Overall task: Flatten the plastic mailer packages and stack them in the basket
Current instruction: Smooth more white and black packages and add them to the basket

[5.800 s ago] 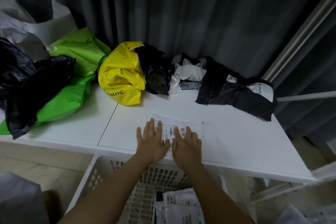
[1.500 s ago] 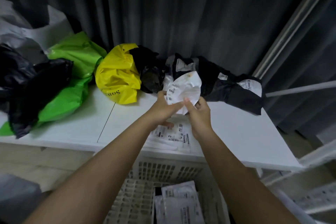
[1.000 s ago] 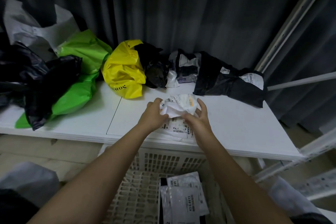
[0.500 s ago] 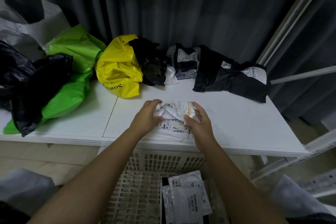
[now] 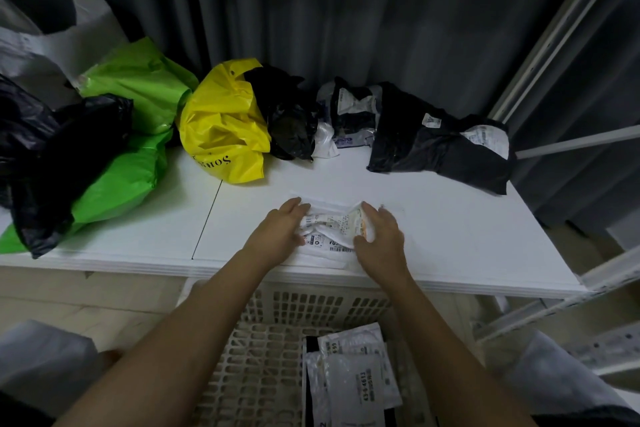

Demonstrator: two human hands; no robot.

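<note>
A crumpled white mailer (image 5: 334, 225) with printed labels lies on the white table (image 5: 450, 236) near its front edge, on top of a flatter white mailer (image 5: 322, 255). My left hand (image 5: 280, 230) presses its left side with straight fingers. My right hand (image 5: 379, 241) lies along its right side, fingers extended. Below the table stands a white perforated basket (image 5: 270, 340) with flat white mailers (image 5: 353, 378) stacked in it.
Along the back of the table lie more mailers: a black one (image 5: 436, 146) at the right, a small black-and-white bundle (image 5: 349, 114), a yellow bag (image 5: 225, 128) with a black one beside it, green bags (image 5: 135, 135) and black bags (image 5: 55, 152) at the left. A dark curtain hangs behind.
The crumpled white mailer came from the back pile down onto the flat mailer at the table's front. Both hands went from gripping it to lying flat on its sides.
</note>
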